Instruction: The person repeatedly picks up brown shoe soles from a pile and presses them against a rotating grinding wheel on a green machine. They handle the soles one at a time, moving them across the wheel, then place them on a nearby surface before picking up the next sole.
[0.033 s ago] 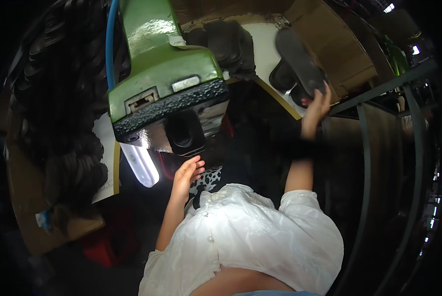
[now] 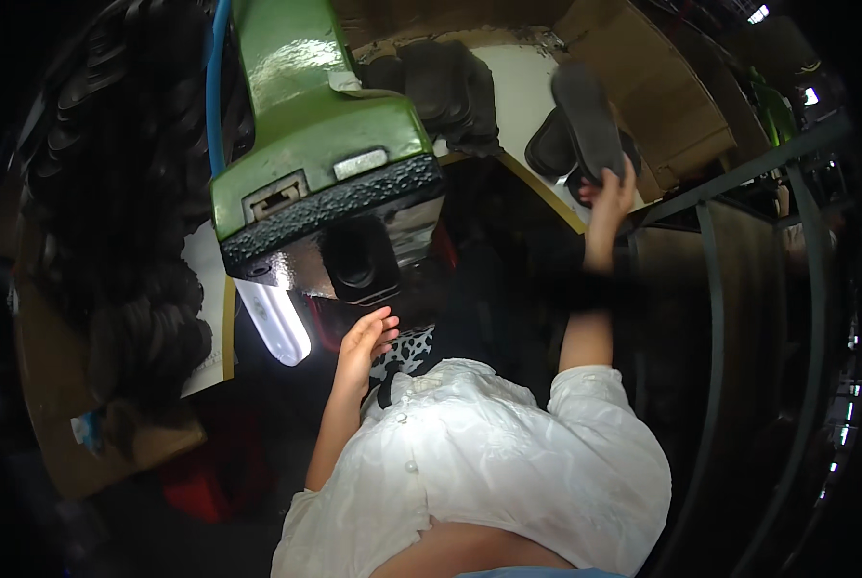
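Observation:
My right hand [image 2: 608,198] grips the near end of a long dark shoe sole [image 2: 587,118] at the right, fingers bent around its edge. Under that sole lie other dark soles [image 2: 550,144] on a pale tabletop [image 2: 514,82]. My left hand [image 2: 365,339] hangs in front of my body with loosely stretched fingers and nothing visible in it. Just beyond it stands a green machine head [image 2: 320,144] with a dark, shiny underside. A dark sole-shaped part [image 2: 356,255] shows at the front of that underside; how it is attached I cannot tell.
A lit white lamp [image 2: 275,323] hangs below the machine, and a blue hose [image 2: 215,96] runs up its left side. Dark soles [image 2: 152,318] are heaped at the left, with another stack [image 2: 441,91] behind the machine. A cardboard box [image 2: 648,82] and metal rack [image 2: 715,289] stand right.
My right hand has drawn slightly left and toward me. The sole in it has turned a little more upright. My left hand is almost still.

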A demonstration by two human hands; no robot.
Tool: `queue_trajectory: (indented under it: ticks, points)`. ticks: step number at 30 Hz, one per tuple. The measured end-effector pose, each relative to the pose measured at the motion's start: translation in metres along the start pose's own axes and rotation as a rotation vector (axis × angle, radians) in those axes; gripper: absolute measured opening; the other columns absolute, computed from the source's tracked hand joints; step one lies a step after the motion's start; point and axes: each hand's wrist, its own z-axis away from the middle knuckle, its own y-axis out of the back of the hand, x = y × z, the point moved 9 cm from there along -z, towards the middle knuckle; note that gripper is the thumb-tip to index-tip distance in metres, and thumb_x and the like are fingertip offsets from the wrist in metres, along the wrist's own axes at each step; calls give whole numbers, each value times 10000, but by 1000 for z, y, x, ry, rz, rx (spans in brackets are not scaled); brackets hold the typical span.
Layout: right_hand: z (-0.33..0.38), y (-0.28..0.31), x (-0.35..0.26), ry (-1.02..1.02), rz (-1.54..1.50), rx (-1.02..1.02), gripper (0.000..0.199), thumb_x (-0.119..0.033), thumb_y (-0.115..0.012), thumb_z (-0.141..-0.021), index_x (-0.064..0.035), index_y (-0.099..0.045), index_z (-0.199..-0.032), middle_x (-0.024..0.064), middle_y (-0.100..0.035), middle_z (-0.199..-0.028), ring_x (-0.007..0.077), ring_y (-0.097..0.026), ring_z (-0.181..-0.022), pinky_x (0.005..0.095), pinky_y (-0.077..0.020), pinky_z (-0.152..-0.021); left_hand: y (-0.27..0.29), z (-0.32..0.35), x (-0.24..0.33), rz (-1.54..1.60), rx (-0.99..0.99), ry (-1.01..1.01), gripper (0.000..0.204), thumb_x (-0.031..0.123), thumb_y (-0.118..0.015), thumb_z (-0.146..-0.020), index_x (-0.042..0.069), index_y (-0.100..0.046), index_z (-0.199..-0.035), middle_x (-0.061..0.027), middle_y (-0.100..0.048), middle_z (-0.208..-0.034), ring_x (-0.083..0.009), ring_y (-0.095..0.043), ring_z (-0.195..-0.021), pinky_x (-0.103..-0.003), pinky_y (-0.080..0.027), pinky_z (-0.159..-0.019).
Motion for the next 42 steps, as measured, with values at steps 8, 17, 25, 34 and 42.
queue_trajectory:
  ticks: [8,17,25,34,42]
  points:
    - [29,-124,16,177,294,-221,349,-243,-586,-832,-9,-524,-1082,-18,-496,-497,47,-455,-427,205,-367,-371,24,8,3,16,101,1,323,244,-451,-909,63,-503,-1171,-54,-592,-1058,-103,-565,-905,-218,-424,-754]
    - [21,-250,116,-422,234,-484,450,-374,-668,-749,54,-609,-876,92,-567,-546,140,-543,-403,261,-442,-356,23,15,5,46,128,-34,304,235,-460,-903,62,-518,-1145,-64,-602,-1034,-127,-580,-892,-239,-438,-755]
    - [-5,-234,79,-125,469,-201,287,-229,-703,-589,9,-550,-642,141,-598,-644,259,-600,-620,336,-476,-601,25,10,-17,86,124,5,303,229,-475,-896,55,-519,-1141,-64,-600,-1011,-142,-574,-872,-252,-441,-734]
    - [87,-128,-111,423,-89,-80,250,-98,-709,-690,-9,-560,-870,86,-607,-807,130,-584,-739,250,-462,-673,36,19,8,-95,233,-228,296,165,-509,-882,22,-503,-1141,-92,-570,-1060,-151,-552,-929,-275,-431,-823]
    - [225,-173,-61,51,-144,-1153,230,-133,-684,-721,-8,-616,-901,76,-606,-858,163,-585,-831,269,-448,-762,-42,24,71,-429,65,-607,371,75,-609,-792,-48,-492,-1122,-112,-561,-1024,-168,-533,-944,-291,-408,-853]
